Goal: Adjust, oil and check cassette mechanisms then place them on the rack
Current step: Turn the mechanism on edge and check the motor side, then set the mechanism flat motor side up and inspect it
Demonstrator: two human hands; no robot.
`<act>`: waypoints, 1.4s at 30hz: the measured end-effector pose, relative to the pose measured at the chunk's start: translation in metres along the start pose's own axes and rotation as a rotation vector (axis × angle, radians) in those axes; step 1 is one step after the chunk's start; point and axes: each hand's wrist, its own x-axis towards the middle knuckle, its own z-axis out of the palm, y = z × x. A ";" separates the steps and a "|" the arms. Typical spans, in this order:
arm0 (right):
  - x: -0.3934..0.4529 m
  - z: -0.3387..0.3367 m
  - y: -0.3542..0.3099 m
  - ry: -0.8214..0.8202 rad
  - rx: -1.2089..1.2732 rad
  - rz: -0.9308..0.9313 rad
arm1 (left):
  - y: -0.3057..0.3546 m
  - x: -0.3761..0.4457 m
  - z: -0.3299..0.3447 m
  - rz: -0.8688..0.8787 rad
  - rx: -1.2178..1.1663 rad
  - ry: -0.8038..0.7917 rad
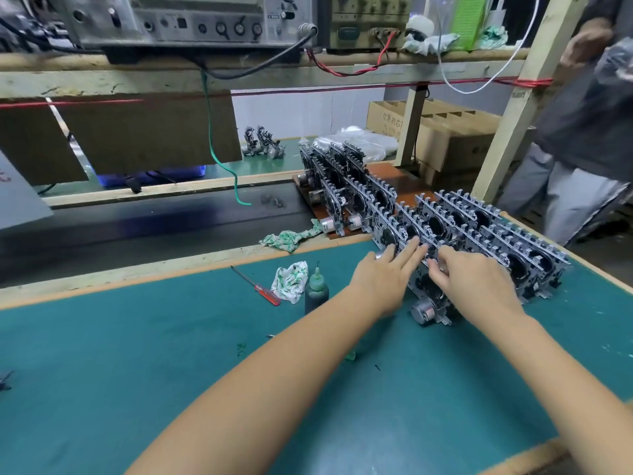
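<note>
2 hands meet over 1 cassette mechanism (428, 289), the nearest unit of the batch standing on edge on the green desk (171, 371). The left hand (383, 275) lies with its fingers (409, 248) straight and released, their tips resting against the top edge of the row just beyond it, holding nothing. The right hand (476, 279) has its fingers (436, 269) curled down onto the upper edge of that nearest mechanism, apparently pinching it, though the contact point is partly hidden. The mechanism sits directly under and between the 2 sets of fingers, its round motor (423, 310) sticking out toward the person, below the left wrist. Its long axis seems to run left to right across the reach, parallel to the row behind it. The rack (397, 180), a brown board already loaded with mechanisms, lies beyond the left fingers, up and to the left, so the left hand is the nearer one for a transfer there. An oil bottle (316, 293) and a red screwdriver (257, 286) lie left of the left hand, near it, with a crumpled cloth (291, 279) between them. Judging from this, a unit is being picked or checked, not yet oiled.
</note>
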 end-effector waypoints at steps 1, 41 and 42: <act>-0.002 -0.004 -0.002 0.019 -0.090 0.008 | 0.001 -0.002 -0.001 -0.001 0.006 0.005; -0.099 -0.032 -0.379 -0.441 0.965 -1.034 | -0.131 -0.472 -0.008 -0.773 -0.284 0.311; -0.092 -0.030 -0.361 -0.416 0.952 -1.003 | -0.131 -0.456 -0.008 -0.694 -0.281 0.328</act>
